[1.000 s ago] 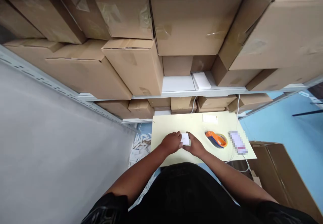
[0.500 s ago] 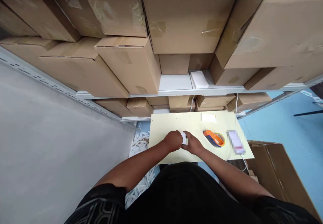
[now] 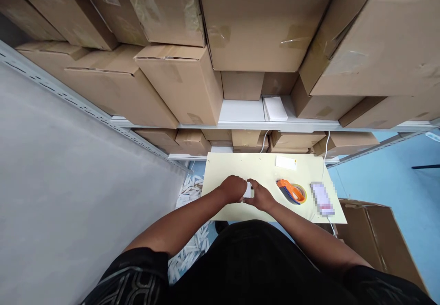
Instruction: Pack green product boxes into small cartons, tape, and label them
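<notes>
My left hand (image 3: 234, 189) is closed round one side of a small white box-like piece (image 3: 247, 190). My right hand (image 3: 260, 196) grips the other side, its thumb and fingers curved about the piece. Both hands are over the pale yellow table (image 3: 220, 165), near its front middle. Much of the white piece is hidden by my fingers. To the right of my right hand lies an orange and blue tape dispenser (image 3: 288, 189) with a roll of yellowish tape (image 3: 302, 195) in it.
A flat white card or box (image 3: 286, 162) lies at the table's back. A pixelated flat object (image 3: 322, 199) is at its right, near a white cable (image 3: 326, 151). Shelves with cardboard boxes (image 3: 254, 30) stand ahead. An open carton (image 3: 373, 231) stands right; white scraps (image 3: 192, 250) litter the floor left.
The camera view has shifted slightly. Both hands stay on the white piece at nearly the same spot, with the right hand's fingers a little more apart round it.
</notes>
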`<state>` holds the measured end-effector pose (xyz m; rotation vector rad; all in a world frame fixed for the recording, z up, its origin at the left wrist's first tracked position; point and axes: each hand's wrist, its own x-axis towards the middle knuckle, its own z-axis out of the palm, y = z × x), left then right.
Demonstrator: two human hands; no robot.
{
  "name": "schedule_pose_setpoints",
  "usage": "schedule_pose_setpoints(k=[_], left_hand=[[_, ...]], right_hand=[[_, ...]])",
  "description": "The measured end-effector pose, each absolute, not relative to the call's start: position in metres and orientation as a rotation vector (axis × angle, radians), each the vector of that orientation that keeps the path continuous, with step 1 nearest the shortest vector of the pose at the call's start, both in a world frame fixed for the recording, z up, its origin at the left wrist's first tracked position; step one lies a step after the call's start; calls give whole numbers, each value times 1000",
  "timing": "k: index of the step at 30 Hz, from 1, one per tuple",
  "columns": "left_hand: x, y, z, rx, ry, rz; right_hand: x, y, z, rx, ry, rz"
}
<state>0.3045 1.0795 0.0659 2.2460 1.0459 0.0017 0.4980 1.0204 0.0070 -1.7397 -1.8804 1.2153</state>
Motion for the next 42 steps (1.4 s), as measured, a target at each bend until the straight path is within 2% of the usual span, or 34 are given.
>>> schedule_pose_setpoints(k=[6, 12, 16, 19, 22, 27, 34, 42], left_hand=[[347, 1082, 56, 2198, 1104, -153], [335, 1081, 85, 2494, 1029, -371], [301, 1093, 97, 2402, 1262, -95], [294, 1100, 84, 2084, 1586, 307], [300, 1095, 61, 1784, 1690, 505], [309, 1068, 44, 1803, 1500, 482], [308, 1057, 61, 1821, 1507, 165], [297, 1052, 60, 1833, 1446, 307]], right_hand=[[499, 1022, 11, -1709, -1864, 1232], [500, 1030, 11, -1794, -1915, 1186], [500, 1026, 12, -1745, -1898, 1226], [500, 1023, 18, -1638, -1811, 1276], [497, 1030, 25, -1683, -1675, 1318], [491, 1051, 24, -1893, -1488, 1337], [489, 1049, 17, -1903, -1379, 1446], [481, 1055, 37, -2004, -1616, 1348]])
